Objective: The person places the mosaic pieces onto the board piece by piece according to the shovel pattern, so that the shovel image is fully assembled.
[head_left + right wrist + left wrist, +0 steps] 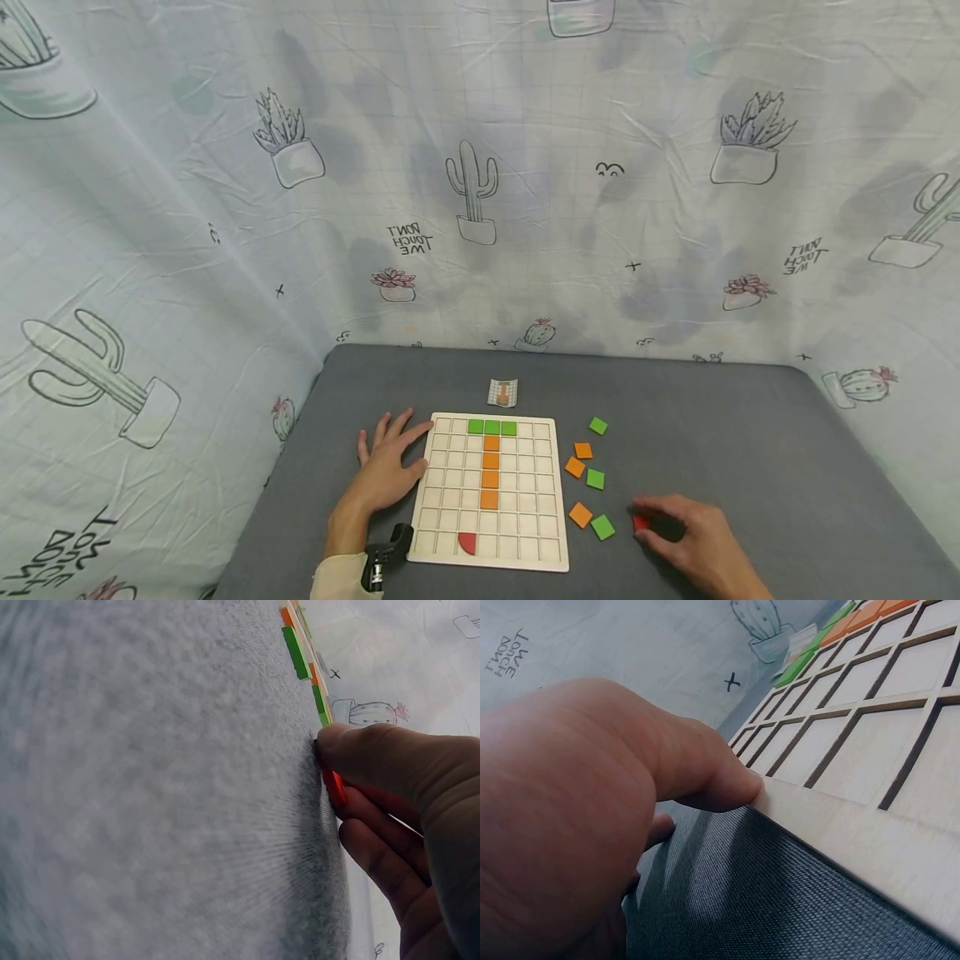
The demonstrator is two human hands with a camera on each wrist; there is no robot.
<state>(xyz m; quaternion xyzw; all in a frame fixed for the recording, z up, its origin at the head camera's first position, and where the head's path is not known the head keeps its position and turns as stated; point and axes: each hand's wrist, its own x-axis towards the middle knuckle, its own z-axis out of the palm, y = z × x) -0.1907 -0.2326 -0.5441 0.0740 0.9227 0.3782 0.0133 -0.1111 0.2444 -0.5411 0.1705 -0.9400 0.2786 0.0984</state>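
A wooden grid board point(450, 546) lies flat on the grey table. Three green square tiles point(492, 427) fill part of its top row, and below them runs a column of orange square tiles point(490, 479). One red quarter-round tile point(467, 543) sits in the bottom row. My left hand point(390, 471) rests at the board's left edge, fingers spread, with thumb and a fingertip touching the rim. To the right of the board, my right hand point(693, 537) pinches a red tile point(332, 784) between thumb and fingers, at the tabletop. The fingers partly cover that tile's outline.
Loose green tiles point(603, 527) and orange tiles point(581, 515) lie between the board and my right hand. Behind the board is a small printed pattern card point(502, 392). A cactus-print cloth point(525, 208) hangs around the table point(712, 433).
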